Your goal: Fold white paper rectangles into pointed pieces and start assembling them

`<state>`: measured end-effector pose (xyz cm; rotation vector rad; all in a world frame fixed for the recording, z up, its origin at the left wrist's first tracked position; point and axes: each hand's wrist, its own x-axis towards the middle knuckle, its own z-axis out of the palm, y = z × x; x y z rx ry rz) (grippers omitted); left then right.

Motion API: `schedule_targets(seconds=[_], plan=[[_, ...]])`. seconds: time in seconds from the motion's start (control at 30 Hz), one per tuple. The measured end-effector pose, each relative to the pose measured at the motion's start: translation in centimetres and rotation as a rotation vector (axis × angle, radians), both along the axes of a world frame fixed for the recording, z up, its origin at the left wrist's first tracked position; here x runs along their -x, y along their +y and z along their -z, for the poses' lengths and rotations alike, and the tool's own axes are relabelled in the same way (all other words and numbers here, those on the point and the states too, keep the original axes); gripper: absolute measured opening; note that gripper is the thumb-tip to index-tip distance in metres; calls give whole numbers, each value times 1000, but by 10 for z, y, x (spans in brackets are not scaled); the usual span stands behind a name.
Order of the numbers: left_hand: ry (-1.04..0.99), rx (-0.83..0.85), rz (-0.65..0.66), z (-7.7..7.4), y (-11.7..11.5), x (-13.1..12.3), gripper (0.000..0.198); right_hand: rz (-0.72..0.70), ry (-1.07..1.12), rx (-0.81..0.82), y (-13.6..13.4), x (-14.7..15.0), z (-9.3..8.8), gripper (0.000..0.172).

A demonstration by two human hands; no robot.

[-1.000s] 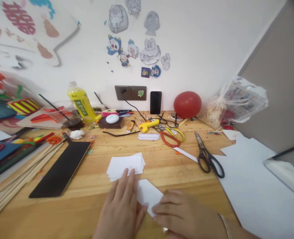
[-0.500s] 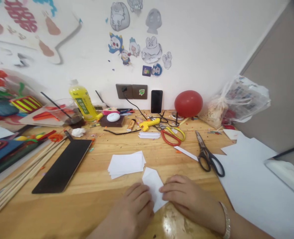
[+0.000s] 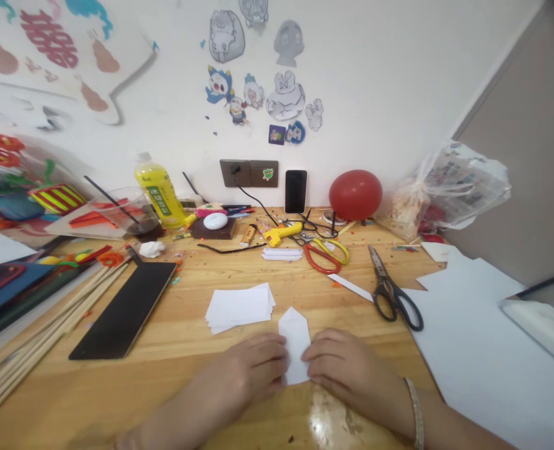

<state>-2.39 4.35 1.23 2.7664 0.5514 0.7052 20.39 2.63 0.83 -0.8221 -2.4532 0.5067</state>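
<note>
A small white folded paper (image 3: 295,340) with a pointed top lies on the wooden table (image 3: 174,375) near the front edge. My left hand (image 3: 253,369) presses its left side with curled fingers. On the paper's right side, my right hand (image 3: 347,365) pinches the edge; a bracelet sits on that wrist. A stack of small white paper rectangles (image 3: 239,306) lies just beyond my left hand.
Black scissors (image 3: 392,294) and red-and-yellow scissors (image 3: 326,255) lie to the right rear. A large white sheet (image 3: 483,350) covers the right side. A black board (image 3: 124,309) and wooden sticks (image 3: 37,347) lie left. Bottle (image 3: 159,190), phone (image 3: 296,192), red balloon (image 3: 355,194) stand by the wall.
My left hand went from lying flat over the paper to curling at its left edge. The paper turned from slanted to upright, its point facing away, and both hands closed in on it.
</note>
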Motion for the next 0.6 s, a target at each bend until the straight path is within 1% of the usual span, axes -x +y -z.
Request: schedule_targets(seconds=[0.07,0.17,0.33,0.47,0.6], plan=[[8,32,8,-5,-1,0,18,13,53,76,0,-1,-2,17],[30,58,0,-9,-4,-1,13,91,103,206,-2,-1,-3,18],[2,21,-29,-7,-7,-4,14,222,175,380,-5,0,-2,14],[10,24,-13,-7,-10,-7,13,324,185,430,-7,2,-2,11],[1,11,-52,-7,-12,-8,18,333,218,455,-7,3,-1,11]])
